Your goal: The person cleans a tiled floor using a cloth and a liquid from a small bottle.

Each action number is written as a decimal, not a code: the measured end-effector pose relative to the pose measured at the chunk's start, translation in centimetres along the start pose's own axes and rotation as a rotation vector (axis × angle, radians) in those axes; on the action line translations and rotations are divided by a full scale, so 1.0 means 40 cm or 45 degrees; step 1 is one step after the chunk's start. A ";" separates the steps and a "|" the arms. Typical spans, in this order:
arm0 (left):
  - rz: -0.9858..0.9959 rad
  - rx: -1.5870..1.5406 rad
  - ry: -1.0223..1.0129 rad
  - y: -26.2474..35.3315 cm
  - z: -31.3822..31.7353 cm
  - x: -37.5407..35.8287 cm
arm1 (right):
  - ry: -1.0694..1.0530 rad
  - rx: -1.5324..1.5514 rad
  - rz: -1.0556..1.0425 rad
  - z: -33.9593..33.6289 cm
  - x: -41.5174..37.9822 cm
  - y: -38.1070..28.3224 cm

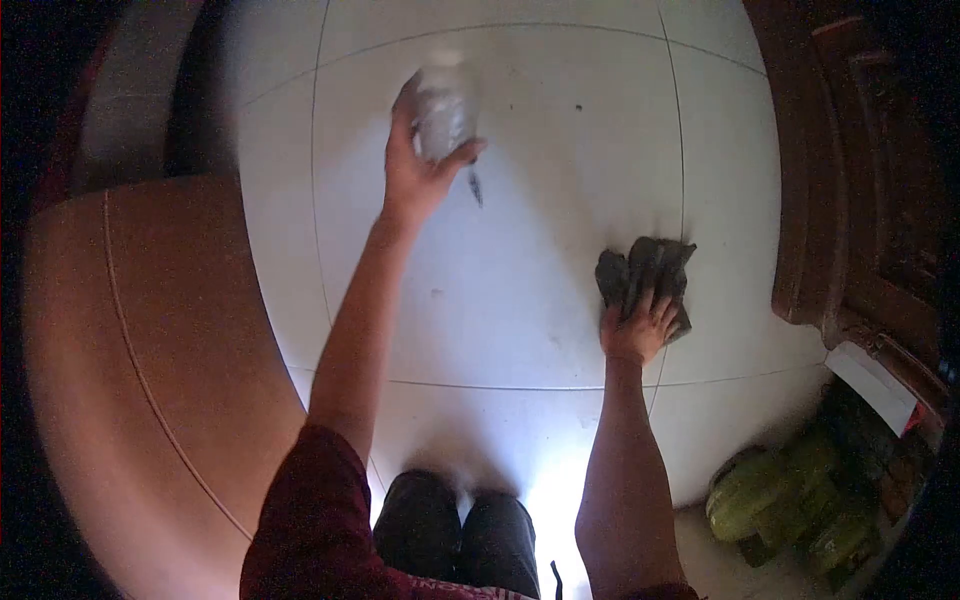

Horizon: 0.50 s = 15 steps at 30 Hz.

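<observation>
In my left hand [425, 165], held out to the far left, is a clear, whitish bottle or jar [442, 115]; it is smeared by motion, so its exact kind does not show. My fingers and thumb wrap round its sides. A small dark streak [476, 186] shows just below my thumb. My right hand [640, 325] lies flat with its fingers spread on a dark, crumpled cloth [655, 262], pressing it against the pale tiled floor [520, 290].
A brown panel with a cord-like line [130, 300] stands along the left. Dark carved wooden furniture [830, 170] borders the right. At the lower right are green bulky objects [790, 490] and a white flat piece [872, 385]. Small dark specks [578, 107] dot the floor. My knees [460, 520] are at the bottom.
</observation>
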<state>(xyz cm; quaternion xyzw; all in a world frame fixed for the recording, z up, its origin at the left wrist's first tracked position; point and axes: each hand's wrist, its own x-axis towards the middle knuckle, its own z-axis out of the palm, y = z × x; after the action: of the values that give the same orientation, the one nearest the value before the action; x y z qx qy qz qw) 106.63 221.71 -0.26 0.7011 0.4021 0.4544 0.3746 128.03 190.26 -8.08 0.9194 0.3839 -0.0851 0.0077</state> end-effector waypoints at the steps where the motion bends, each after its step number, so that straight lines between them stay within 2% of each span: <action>1: -0.077 -0.137 0.108 -0.008 -0.022 -0.050 | 0.007 -0.010 -0.005 0.003 -0.004 0.004; 3: -0.387 0.156 0.257 0.059 -0.077 -0.174 | -0.172 0.007 0.061 -0.018 0.001 0.002; 5: -0.579 0.108 0.318 0.063 -0.134 -0.325 | -0.204 0.064 0.079 -0.025 0.002 0.005; 6: -0.702 -0.158 0.403 0.053 -0.157 -0.406 | -0.001 0.056 -0.002 -0.044 -0.016 -0.012; 7: -0.658 -0.026 0.398 0.109 -0.176 -0.470 | -0.080 0.141 0.040 -0.058 -0.019 -0.013; 11: -0.943 -1.323 0.705 0.073 -0.255 -0.855 | -0.033 0.178 0.011 -0.076 -0.030 -0.034; 12: -0.925 -1.084 0.571 0.122 -0.264 -0.876 | -0.041 0.187 -0.007 -0.089 -0.025 -0.021; 13: -0.897 -0.842 0.453 0.173 -0.273 -0.897 | -0.002 0.154 -0.039 -0.034 -0.011 -0.002; 14: -0.649 0.202 0.185 0.172 -0.275 -0.960 | 0.036 0.166 -0.084 -0.009 -0.002 0.008; 15: -0.590 -0.081 0.202 0.164 -0.282 -1.019 | 0.069 0.171 -0.129 0.004 -0.005 0.017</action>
<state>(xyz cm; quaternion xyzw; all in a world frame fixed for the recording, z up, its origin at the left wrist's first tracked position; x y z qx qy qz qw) 86.76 184.05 -4.67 0.5400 0.5657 0.4226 0.4579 128.35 189.61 -8.23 0.8993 0.4233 -0.0862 -0.0686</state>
